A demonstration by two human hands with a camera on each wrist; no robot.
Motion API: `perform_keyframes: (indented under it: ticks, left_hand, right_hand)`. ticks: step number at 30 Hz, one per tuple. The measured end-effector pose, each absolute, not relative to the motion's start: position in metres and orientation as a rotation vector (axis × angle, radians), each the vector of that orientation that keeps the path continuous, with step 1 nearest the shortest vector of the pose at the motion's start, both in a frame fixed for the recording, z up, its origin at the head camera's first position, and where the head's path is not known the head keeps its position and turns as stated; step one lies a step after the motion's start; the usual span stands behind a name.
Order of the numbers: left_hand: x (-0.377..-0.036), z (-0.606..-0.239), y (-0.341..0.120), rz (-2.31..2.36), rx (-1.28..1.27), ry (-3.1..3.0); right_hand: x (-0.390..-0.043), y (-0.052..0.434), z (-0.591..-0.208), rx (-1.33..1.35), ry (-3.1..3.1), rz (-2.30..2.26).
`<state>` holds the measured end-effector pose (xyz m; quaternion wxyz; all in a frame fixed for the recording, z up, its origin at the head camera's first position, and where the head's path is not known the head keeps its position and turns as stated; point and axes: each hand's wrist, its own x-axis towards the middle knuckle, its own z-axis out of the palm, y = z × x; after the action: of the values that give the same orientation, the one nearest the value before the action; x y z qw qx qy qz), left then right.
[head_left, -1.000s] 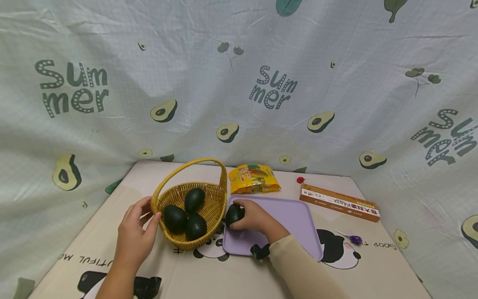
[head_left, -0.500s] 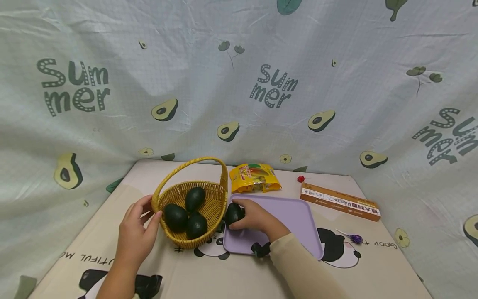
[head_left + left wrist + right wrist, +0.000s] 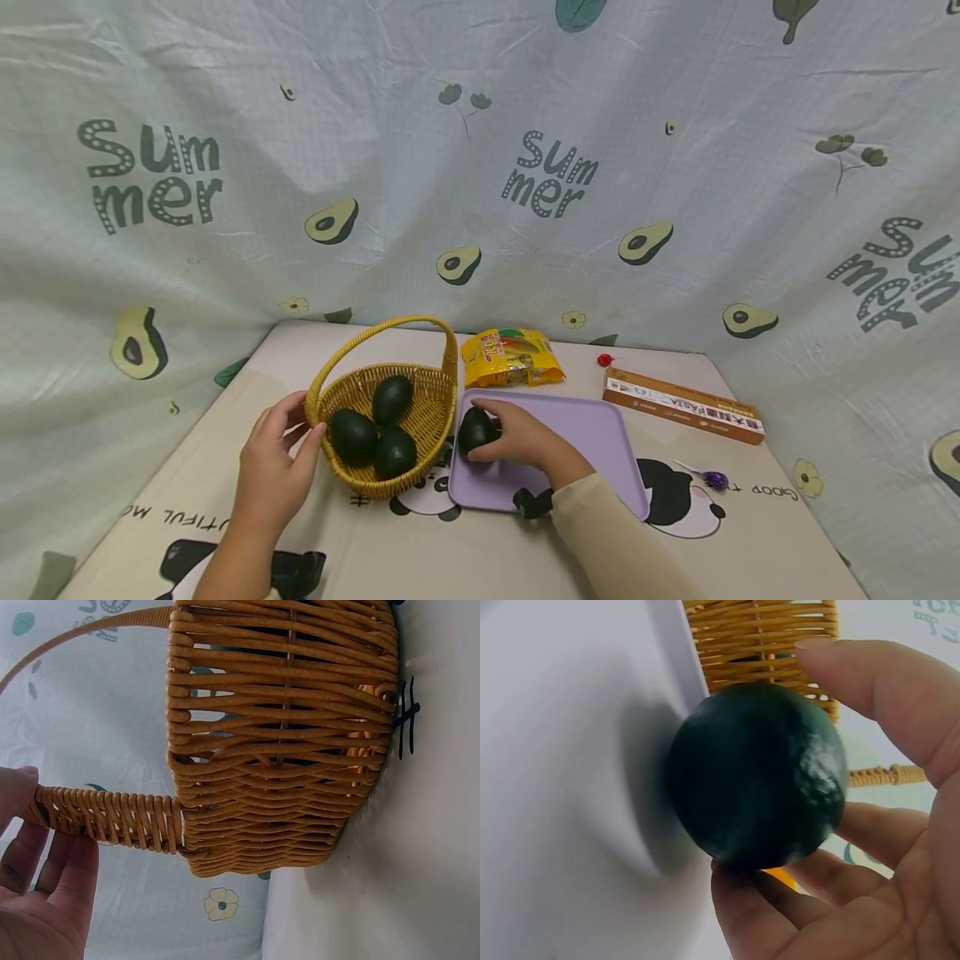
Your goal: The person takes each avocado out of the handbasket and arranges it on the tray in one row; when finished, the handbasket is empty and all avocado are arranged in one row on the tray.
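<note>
While the fingers [image 3: 870, 682] of the right hand [image 3: 521, 437] curl round the dark green avocado [image 3: 476, 431], thumb over the top and the rest cupped beneath, the fruit sits low over the left end of the purple tray [image 3: 592, 433]. Compare a second back: it was at the tray's left edge, right against the basket wall; now it has slid a touch inward, toward the middle of the frame, and the sleeve has followed. From the right wrist view the avocado [image 3: 757, 776] throws a soft shadow on the pale tray surface [image 3: 562, 750], so it looks close to it, though whether it is touching I cannot tell. That reads to me as a set-down nearly made, grip not yet released.

Over on the left, no change: the left hand [image 3: 273, 467] keeps its fingers [image 3: 64, 874] and thumb around the foot of the woven handle, steadying the wicker basket [image 3: 435, 417] just left of the tray. Three more avocados [image 3: 375, 433] lie inside it, undisturbed.

Further out on the tabletop [image 3: 750, 533], a yellow snack bag [image 3: 510, 358] lies behind the tray, a long pasta box [image 3: 682, 406] to the right, and a small purple lollipop [image 3: 712, 479] lower right, all where they were.
</note>
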<state>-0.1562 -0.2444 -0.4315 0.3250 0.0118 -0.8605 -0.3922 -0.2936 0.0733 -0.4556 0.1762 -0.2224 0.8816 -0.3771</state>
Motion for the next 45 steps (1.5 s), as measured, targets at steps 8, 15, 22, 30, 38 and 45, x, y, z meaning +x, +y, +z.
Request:
perform_keyframes:
  ticks: [8, 15, 22, 30, 38, 45]
  left_hand:
    - [-0.157, -0.434, -0.245, -1.025, 0.024, -2.245]
    - [-0.157, -0.434, -0.246, -1.022, 0.030, -2.254]
    - [-0.157, -0.434, -0.245, -1.016, 0.036, -2.258]
    - [-0.157, -0.434, -0.246, -1.017, 0.038, -2.262]
    - [-0.157, -0.432, -0.244, -1.016, 0.047, -2.267]
    - [-0.156, -0.433, -0.244, -1.006, 0.048, -2.266]
  right_hand:
    - [-0.289, 0.080, -0.443, -0.619, 2.501, -1.078]
    - [-0.285, 0.085, -0.431, -0.650, 2.479, -1.156]
    - [-0.284, 0.090, -0.424, -0.705, 2.475, -1.174]
    - [-0.282, 0.091, -0.416, -0.729, 2.445, -1.260]
    - [-0.273, 0.087, -0.395, -0.860, 2.417, -1.358]
    - [-0.269, 0.073, -0.380, -0.976, 2.477, -1.334]
